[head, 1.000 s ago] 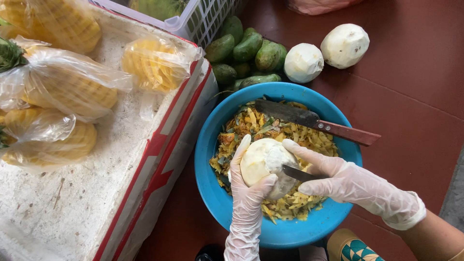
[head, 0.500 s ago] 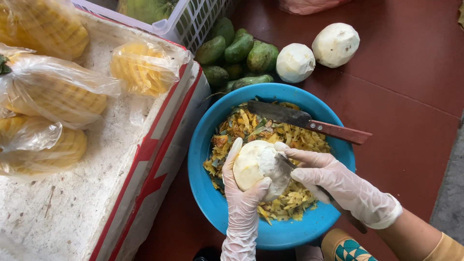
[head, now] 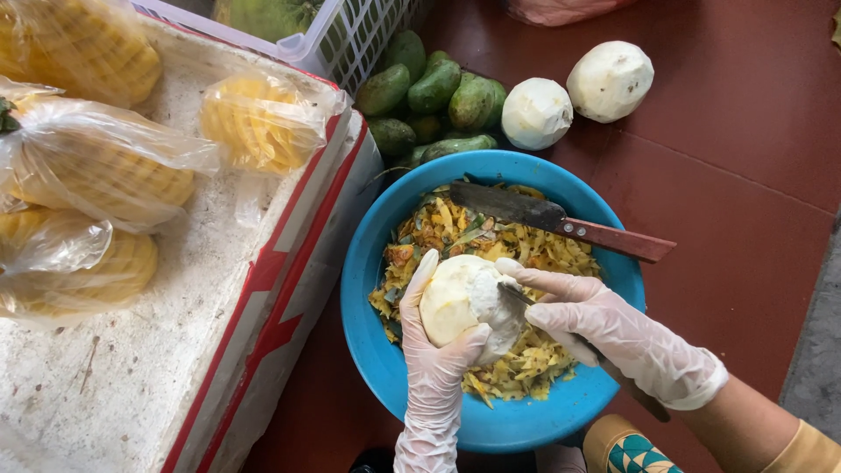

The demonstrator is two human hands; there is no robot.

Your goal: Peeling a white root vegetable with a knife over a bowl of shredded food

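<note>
My left hand (head: 435,363), in a thin clear glove, grips a pale round peeled fruit (head: 462,302) over a blue bowl (head: 368,289). My gloved right hand (head: 604,328) holds a small knife (head: 515,295) whose blade lies against the fruit's right side. The bowl is filled with yellow and green peelings (head: 491,236). A big knife with a brown wooden handle (head: 561,223) rests across the bowl's far rim.
Two peeled white fruits (head: 574,96) and several green mangoes (head: 429,101) lie on the red floor beyond the bowl. At left a white foam box (head: 175,350) carries bagged peeled pineapples (head: 96,175). A white plastic basket (head: 350,31) stands behind it.
The fruit has been turned slightly in my left hand, and my right hand with the small knife has shifted along its side. The large knife has stayed in place.
</note>
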